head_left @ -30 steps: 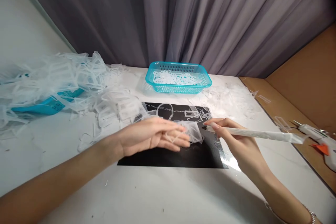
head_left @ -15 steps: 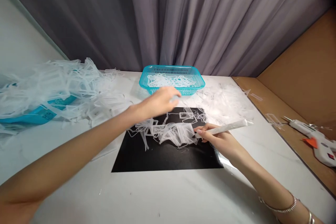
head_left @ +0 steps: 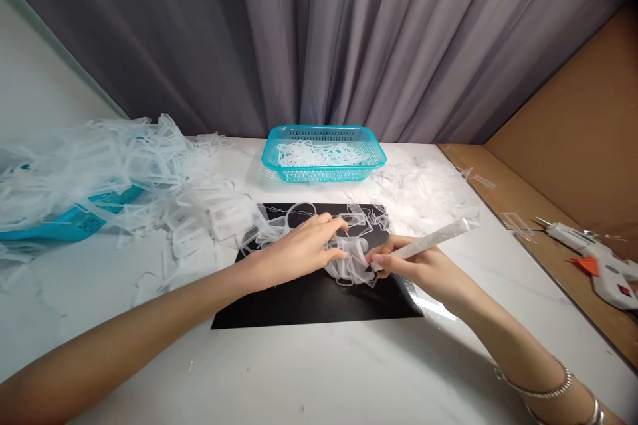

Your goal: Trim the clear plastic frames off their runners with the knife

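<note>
Two bare hands over a black mat [head_left: 294, 309] on a white, marbled table [head_left: 249, 372]. The right hand [head_left: 411, 264] grips a white pen-like tool [head_left: 433, 239] narrowly between thumb and fingers; the tool slants up to the right, its dark tip low beside a cluster of translucent frames [head_left: 351, 262] on the middle of the mat. The left hand [head_left: 304, 247] arches over the left part of this cluster, palm down, with thumb and forefinger set wide apart; whether its fingertips touch a frame cannot be told. Silvery bracelets [head_left: 545, 393] ring the right wrist.

Beyond the mat stands a blue basket [head_left: 323, 174] holding thin white strips [head_left: 319, 154]. A large heap of similar frames [head_left: 100, 156] covers the far left, partly over a blue object [head_left: 74, 222] whose dark markings are too small to read. A paler pile [head_left: 423, 189] lies to the right of the basket. On a brown board [head_left: 471, 176] at the right rests a white glue-gun-shaped tool [head_left: 611, 272] with an orange part [head_left: 587, 265]; the small dark-and-red patch on its body is illegible. A grey curtain [head_left: 349, 33] closes the far side
</note>
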A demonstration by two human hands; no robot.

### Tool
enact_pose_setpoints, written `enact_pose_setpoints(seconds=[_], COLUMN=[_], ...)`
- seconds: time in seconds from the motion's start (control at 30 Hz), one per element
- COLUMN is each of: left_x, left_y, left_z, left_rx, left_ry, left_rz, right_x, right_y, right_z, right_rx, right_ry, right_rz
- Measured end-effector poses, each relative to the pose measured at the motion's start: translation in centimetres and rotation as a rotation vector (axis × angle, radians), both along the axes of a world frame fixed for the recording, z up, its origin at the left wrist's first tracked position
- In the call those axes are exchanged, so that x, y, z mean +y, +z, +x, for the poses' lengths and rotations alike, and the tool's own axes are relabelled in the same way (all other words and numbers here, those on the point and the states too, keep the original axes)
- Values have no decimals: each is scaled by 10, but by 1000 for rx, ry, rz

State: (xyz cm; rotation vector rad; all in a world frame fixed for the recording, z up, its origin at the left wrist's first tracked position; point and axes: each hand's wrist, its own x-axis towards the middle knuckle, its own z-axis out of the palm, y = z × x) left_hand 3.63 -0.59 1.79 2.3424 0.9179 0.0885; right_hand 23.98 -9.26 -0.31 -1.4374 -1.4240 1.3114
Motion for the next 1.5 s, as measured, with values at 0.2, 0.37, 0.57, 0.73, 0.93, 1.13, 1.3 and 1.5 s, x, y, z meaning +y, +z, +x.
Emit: enact_pose_setpoints(seconds=[0.2, 0.37, 0.57, 0.73, 0.93, 1.13, 1.3, 1.5], left_x=[7, 6, -2, 10, 19, 14, 4, -11], left_y=[10, 15, 21, 16, 19, 27, 34, 41], left_z=[7, 0, -5, 2, 6, 3, -2, -8], left_rx=[-13, -90, -140, -207, -5, 81, -62, -106], left_ry=[-130, -59, -77, -73, 34, -126, -92, -78], left_rz=[12, 196, -34, -453, -442, -496, -325, -137], right_x=[1, 2, 1, 1, -5, -15, -11, 0], right_y=[3, 5, 12, 10, 13, 25, 26, 8], right_z=[8, 18, 21, 19, 15, 11, 17, 11], right_rx=[97, -33, 3, 23, -130, -205, -1, 430], right_ry=[72, 31, 17, 54, 86, 269, 143, 161], right_rz=[-48, -66, -36, -6, 130, 311, 162, -111])
